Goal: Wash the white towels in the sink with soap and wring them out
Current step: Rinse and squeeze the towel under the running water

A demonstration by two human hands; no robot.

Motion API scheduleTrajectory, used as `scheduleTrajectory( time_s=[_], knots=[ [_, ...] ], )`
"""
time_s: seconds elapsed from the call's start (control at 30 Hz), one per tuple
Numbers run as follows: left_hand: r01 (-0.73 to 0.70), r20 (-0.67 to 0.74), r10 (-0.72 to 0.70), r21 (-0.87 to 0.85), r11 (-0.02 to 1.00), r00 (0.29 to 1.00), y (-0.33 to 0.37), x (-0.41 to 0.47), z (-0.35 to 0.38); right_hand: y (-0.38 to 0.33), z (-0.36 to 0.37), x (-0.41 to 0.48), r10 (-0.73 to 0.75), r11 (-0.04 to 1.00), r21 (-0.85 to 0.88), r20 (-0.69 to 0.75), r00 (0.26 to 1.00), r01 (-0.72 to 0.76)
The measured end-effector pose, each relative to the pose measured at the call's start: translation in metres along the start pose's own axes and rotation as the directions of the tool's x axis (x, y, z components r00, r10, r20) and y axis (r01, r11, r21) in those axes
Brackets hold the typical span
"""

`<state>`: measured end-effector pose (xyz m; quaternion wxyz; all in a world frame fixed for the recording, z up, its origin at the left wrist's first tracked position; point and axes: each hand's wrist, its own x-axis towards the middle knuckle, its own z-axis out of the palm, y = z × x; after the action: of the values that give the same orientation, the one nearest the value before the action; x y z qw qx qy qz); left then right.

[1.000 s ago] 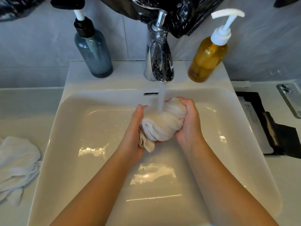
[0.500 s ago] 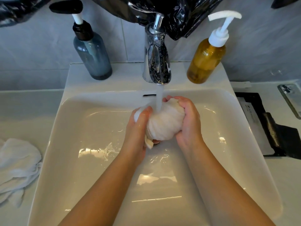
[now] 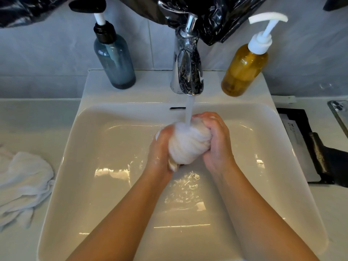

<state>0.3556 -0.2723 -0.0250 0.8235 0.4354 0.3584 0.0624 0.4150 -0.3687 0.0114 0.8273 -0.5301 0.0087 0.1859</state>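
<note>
With left hand (image 3: 160, 147) and right hand (image 3: 217, 144), squeezing a balled-up, twisted white towel (image 3: 188, 147) from both sides, fingers curled tight round it, right under the water stream (image 3: 188, 110) over the glossy sink (image 3: 105, 166). Seeing thin rippling water in the basin. Spotting a smoky blue pump bottle (image 3: 114, 59) left of the chrome faucet (image 3: 187, 72), an amber bottle (image 3: 244, 68) to its right. Also noticing a second towel (image 3: 24, 181) lying crumpled on the table (image 3: 28, 119).
</note>
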Motion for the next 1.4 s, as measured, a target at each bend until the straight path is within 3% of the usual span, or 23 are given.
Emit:
scheduleTrajectory(
  time_s=[0.07, 0.17, 0.27, 0.37, 0.43, 0.5, 0.67, 0.77, 0.9, 1.07, 1.3, 1.4],
  knots=[
    [-0.177, -0.038, 0.181, 0.099, 0.979, 0.983, 0.003, -0.003, -0.004, 0.003, -0.001, 0.005, 0.100, 0.989, 0.103, 0.019, 0.995, -0.101],
    [-0.506, 0.025, 0.521, 0.277, 0.817, 0.853, 0.016, -0.016, -0.011, 0.003, -0.002, 0.007, 0.257, 0.949, 0.187, 0.010, 0.966, -0.254],
    [-0.648, 0.183, 0.633, 0.373, 0.664, 0.753, 0.025, -0.026, -0.019, -0.002, -0.005, 0.007, 0.388, 0.900, 0.210, 0.020, 0.922, -0.383],
    [-0.646, 0.274, 0.593, 0.443, 0.621, 0.757, 0.020, -0.028, -0.022, -0.004, -0.008, 0.007, 0.412, 0.910, 0.053, -0.003, 0.911, -0.411],
    [-0.618, 0.259, 0.569, 0.460, 0.637, 0.780, 0.018, -0.028, -0.019, -0.004, -0.010, 0.008, 0.377, 0.925, -0.043, -0.035, 0.925, -0.379],
    [-0.571, 0.210, 0.541, 0.453, 0.685, 0.815, 0.017, -0.027, -0.015, -0.004, -0.006, 0.006, 0.350, 0.931, -0.102, -0.030, 0.936, -0.351],
    [-0.437, 0.018, 0.470, 0.400, 0.806, 0.883, 0.013, -0.025, -0.005, -0.001, 0.007, 0.002, 0.202, 0.950, -0.205, -0.177, 0.963, -0.236],
    [-0.382, -0.066, 0.440, 0.391, 0.837, 0.896, 0.011, -0.025, 0.001, 0.002, 0.007, 0.002, 0.082, 0.950, -0.275, -0.226, 0.971, -0.145],
    [-0.360, -0.112, 0.428, 0.378, 0.853, 0.897, 0.013, -0.024, 0.008, 0.004, 0.000, -0.002, -0.039, 0.940, -0.340, -0.181, 0.983, -0.025],
    [-0.246, -0.160, 0.315, 0.345, 0.906, 0.935, 0.011, -0.017, 0.004, 0.008, 0.001, -0.004, -0.110, 0.922, -0.384, -0.132, 0.985, 0.052],
    [-0.534, -0.024, 0.586, 0.383, 0.754, 0.810, 0.017, -0.023, -0.010, 0.011, 0.009, -0.001, -0.064, 0.976, -0.216, -0.092, 0.994, 0.043],
    [-0.537, -0.046, 0.575, 0.304, 0.787, 0.817, 0.018, -0.020, -0.014, 0.012, 0.008, -0.001, 0.091, 0.995, -0.047, -0.012, 0.996, -0.092]
  ],
)
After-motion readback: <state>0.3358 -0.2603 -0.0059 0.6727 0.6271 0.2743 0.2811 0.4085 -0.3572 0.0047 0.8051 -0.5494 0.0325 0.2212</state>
